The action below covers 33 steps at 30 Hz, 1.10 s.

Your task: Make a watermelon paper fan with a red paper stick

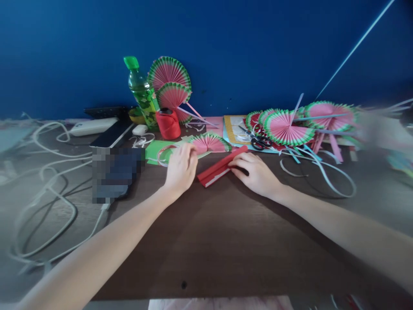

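Note:
A folded red paper strip, pleated flat, lies on the dark wooden table between my hands. My right hand rests on its right end, fingers curled down and pressing it. Just left of the strip's other end, my left hand is bent over, fingers closed together near a pink and green half fan and a white paper loop; what it holds is hidden.
Finished pink and green paper fans pile up at the right with black scissors and loose paper strips. A green bottle, a red ribbon spool, two upright fans, a phone and white cables sit at the left.

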Tool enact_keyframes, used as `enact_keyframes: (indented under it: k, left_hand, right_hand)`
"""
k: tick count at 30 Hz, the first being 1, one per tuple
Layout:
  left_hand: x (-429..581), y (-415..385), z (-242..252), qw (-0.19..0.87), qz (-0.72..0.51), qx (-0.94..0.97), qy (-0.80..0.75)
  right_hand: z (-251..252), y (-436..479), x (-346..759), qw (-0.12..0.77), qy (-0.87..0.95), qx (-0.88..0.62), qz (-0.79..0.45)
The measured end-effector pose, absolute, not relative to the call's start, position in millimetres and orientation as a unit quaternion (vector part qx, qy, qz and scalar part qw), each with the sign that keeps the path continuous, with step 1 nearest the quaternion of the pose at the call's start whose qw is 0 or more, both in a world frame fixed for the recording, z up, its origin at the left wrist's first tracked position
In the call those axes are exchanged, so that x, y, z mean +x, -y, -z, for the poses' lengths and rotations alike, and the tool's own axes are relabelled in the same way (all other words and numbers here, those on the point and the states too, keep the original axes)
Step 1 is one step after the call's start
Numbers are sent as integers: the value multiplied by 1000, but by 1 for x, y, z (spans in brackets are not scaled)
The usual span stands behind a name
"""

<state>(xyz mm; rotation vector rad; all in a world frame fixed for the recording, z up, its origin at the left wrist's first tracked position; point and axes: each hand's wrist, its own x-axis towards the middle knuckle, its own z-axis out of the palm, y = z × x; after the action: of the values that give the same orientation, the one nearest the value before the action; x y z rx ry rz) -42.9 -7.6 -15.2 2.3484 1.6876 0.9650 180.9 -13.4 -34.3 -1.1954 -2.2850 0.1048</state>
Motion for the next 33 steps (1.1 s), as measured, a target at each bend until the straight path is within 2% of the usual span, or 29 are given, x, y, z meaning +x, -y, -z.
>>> enact_keyframes:
  k: [3, 7, 9, 15, 21, 24, 27, 30, 33]
  left_hand:
    - [-52, 2, 18, -71, -248, 717, -648]
    - [-63, -5, 15, -129, -130, 727, -662]
    - [-65, -6, 10, -121, -111, 728, -665]
    - [-60, -3, -2, -92, -156, 689, -702]
    - [-61, -3, 3, -76, -112, 737, -662]
    - [-62, -4, 2, -59, -176, 710, -680]
    - [-59, -2, -2, 29, -335, 670, -662]
    - [-51, 3, -6, 223, -483, 632, -563]
    - [-38, 10, -9, 375, -525, 601, -472]
  right_hand:
    - [34, 16, 180, 261, 865, -429, -13]
    - [33, 17, 180, 269, 860, -434, 2]
    - [32, 17, 180, 280, 856, -434, 0]
    - [30, 17, 179, 275, 860, -429, -2]
    - [30, 17, 179, 279, 855, -437, -9]
    - [30, 17, 179, 283, 854, -437, 1]
    - [29, 18, 179, 301, 854, -424, 25]
    - [27, 22, 178, 331, 852, -402, 50]
    - [24, 29, 174, 364, 858, -359, 47]
